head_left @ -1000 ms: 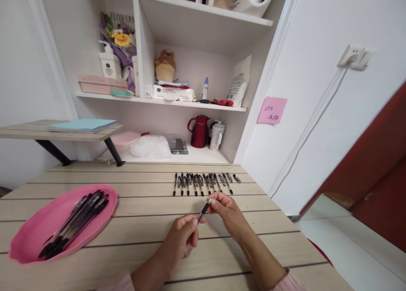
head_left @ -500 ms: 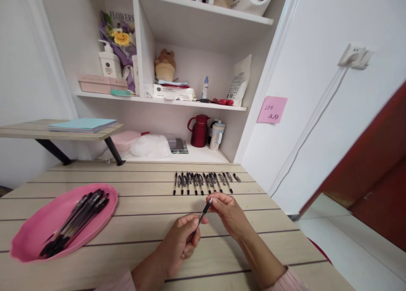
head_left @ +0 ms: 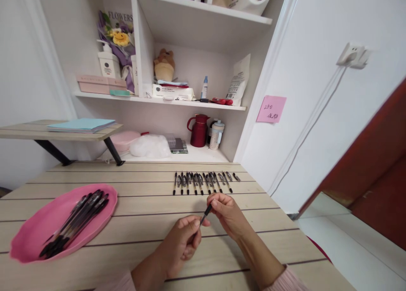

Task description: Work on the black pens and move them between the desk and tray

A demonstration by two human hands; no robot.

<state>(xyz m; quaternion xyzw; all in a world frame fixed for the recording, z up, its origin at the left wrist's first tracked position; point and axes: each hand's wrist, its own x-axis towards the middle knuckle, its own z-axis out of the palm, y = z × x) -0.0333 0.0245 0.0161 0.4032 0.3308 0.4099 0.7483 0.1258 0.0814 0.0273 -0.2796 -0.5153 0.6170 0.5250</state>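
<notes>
A dark pen (head_left: 205, 214) slants up to the right between my two hands, above the striped table. My left hand (head_left: 182, 238) is closed around its lower barrel. At its upper end, the fingertips of my right hand (head_left: 223, 208) are pinched over the tip and hide it. Just beyond my hands lies a row of black pens and small dark pen parts (head_left: 203, 183), spread side by side on the table. To the left, a pink scalloped tray (head_left: 104, 212) holds a heap of black capped pens (head_left: 78, 223).
A small raised shelf (head_left: 111, 132) on black legs stands at the back left, bearing blue paper. Behind the table, a white shelf unit holds a red jug (head_left: 199, 131), a pale cup (head_left: 216, 135) and a plastic bag (head_left: 150, 146). A pink note (head_left: 271, 109) is on the right wall.
My right fingertips have closed over the pen's metal tip, which showed before. The left hand, tray and row of pens look the same.
</notes>
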